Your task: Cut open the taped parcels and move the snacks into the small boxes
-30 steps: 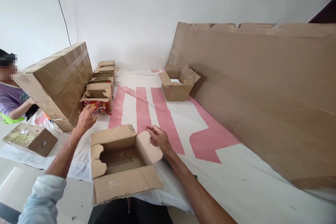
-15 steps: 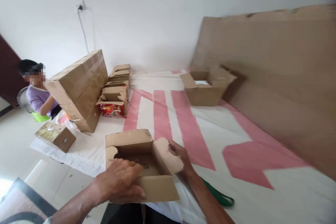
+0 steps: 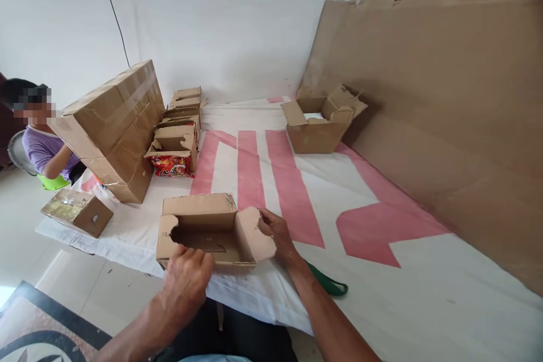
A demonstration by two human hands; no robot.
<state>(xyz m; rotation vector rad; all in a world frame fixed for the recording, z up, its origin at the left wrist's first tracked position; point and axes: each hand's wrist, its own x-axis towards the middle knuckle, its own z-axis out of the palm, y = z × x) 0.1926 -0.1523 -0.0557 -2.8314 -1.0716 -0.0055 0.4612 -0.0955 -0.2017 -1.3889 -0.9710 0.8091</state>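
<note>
Cardboard box (image 3: pixel 207 235) | creased brown flaps | left hand (image 3: pixel 186 280), right hand (image 3: pixel 275 232) gripping

An open box (image 3: pixel 207 235) sits on the sheet (image 3: pixel 382 271). Behind it to the left is a stack of boxes (image 3: pixel 112 130). Another open box (image 3: pixel 318 121) sits far behind, right.

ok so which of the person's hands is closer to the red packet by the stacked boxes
Left, though neither touches it. The left hand rests on the near wall of the open box, below the red packet. The right hand holds that box's right flap, farther off to the side.
</note>
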